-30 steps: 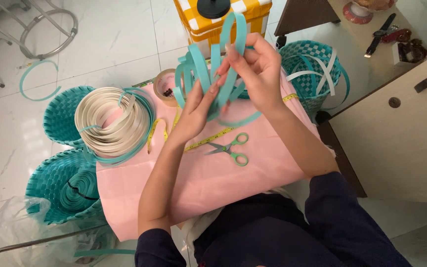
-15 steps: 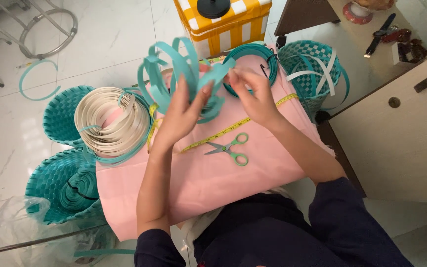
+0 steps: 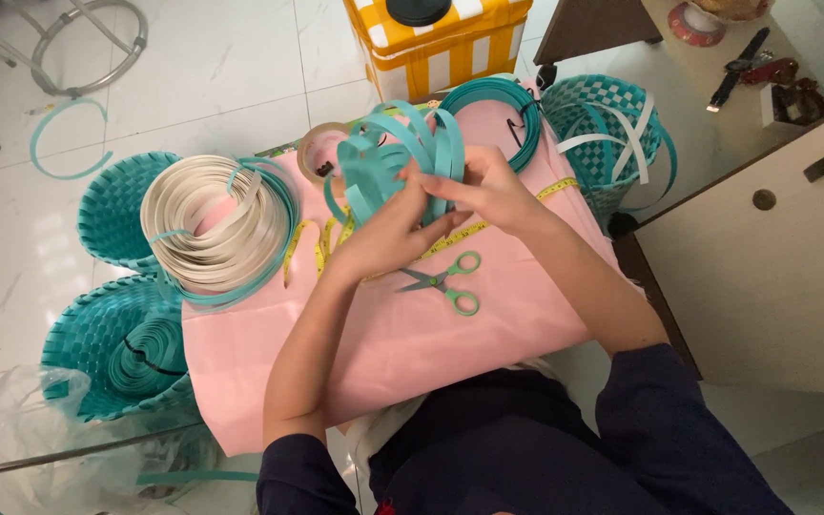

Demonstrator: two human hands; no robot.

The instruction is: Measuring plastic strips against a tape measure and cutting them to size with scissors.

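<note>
White tiled floor, pink table (image 3: pixel 412 353). Teal strip bundle (image 3: pixel 388 162) pinched between left hand (image 3: pixel 388 234) and right hand (image 3: pixel 484 191), held raised at far edge for sorting; scissors (image 3: pixel 445 281) laid within reach.

Home craft corner: white tiled floor (image 3: pixel 240 57), wooden cabinet (image 3: pixel 774 277), woven teal baskets (image 3: pixel 116 215), pink-covered desk (image 3: pixel 412 343).

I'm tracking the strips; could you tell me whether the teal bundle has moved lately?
Yes. The teal bundle, in both hands, dropped and shifted left, away from the yellow striped box, toward the scissors.

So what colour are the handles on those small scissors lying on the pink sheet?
Light green handles on the small scissors, seen in the head view.
</note>
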